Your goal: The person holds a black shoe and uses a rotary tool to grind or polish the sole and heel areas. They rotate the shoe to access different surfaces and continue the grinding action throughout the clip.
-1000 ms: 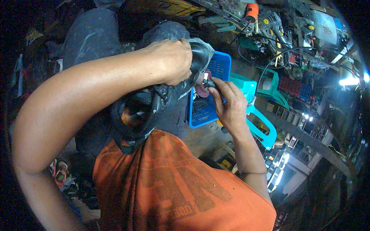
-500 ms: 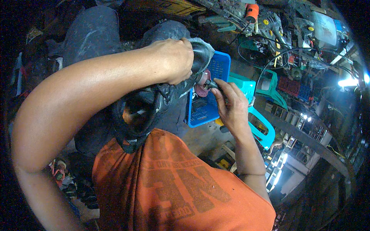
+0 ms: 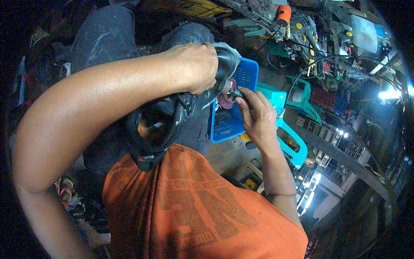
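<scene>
Across my lap lies a black lace-up boot point(image 3: 158, 129), its opening toward my chest and its toe pointing away. Over its upper side my left hand point(image 3: 199, 68) is closed, gripping the boot near the toe. My right hand point(image 3: 260, 113) pinches a small black-handled tool point(image 3: 236, 93) between thumb and fingers, beside the boot's toe end. The tool's tip is close to the boot's edge; whether they touch I cannot tell. Below the tool, a dull pink round thing point(image 3: 225, 102) sits in a blue plastic basket point(image 3: 249, 71).
Right of the basket stands a turquoise plastic stool point(image 3: 293, 142). Behind it is a green plastic chair or stool point(image 3: 304, 97). At the upper right are cluttered tools, cables and an orange cylindrical object point(image 3: 283, 15). My dark-trousered knees point(image 3: 103, 32) are at the upper left.
My right hand and the tool have shifted very slightly to the left, toward the boot. My left hand keeps its hold on the boot.
</scene>
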Demonstrator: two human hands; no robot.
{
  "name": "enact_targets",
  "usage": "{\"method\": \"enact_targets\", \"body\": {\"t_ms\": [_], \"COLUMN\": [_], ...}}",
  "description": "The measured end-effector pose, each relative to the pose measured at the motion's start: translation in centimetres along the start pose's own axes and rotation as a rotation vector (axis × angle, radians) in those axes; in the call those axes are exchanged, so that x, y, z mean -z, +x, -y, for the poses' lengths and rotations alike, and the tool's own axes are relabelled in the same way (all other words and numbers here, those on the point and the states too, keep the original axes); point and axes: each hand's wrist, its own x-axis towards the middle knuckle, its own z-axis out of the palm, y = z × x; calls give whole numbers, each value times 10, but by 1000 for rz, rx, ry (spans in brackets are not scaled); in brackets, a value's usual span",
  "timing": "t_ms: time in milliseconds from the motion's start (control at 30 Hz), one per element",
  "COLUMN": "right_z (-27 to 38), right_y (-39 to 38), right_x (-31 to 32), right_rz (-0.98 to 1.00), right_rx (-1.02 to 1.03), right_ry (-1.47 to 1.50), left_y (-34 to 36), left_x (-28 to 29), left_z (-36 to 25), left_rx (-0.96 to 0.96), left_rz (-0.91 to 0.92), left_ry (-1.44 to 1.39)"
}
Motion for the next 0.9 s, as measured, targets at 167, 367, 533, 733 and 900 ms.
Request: {"method": "enact_targets", "body": {"t_ms": [167, 367, 533, 733, 900], "right_z": [0, -3, -4, -5, -4], "right_y": [1, 3, 6, 8, 8], "right_x": [1, 8, 9, 10, 13], "right_rz": [8, 30, 45, 63, 93], "right_rx": [13, 30, 54, 64, 62], "right_ry": [-15, -71, -87, -105, -130], "left_y": [-1, 0, 1, 3, 0], "left_x": [1, 0, -1, 1, -1], "left_z": [1, 1, 1, 1, 2], "left_rx": [3, -2, -10, -1, -34], "left_rz": [3, -17, -28, 31, -30], "left_ry": [-7, -1, -4, -7, 5]}}
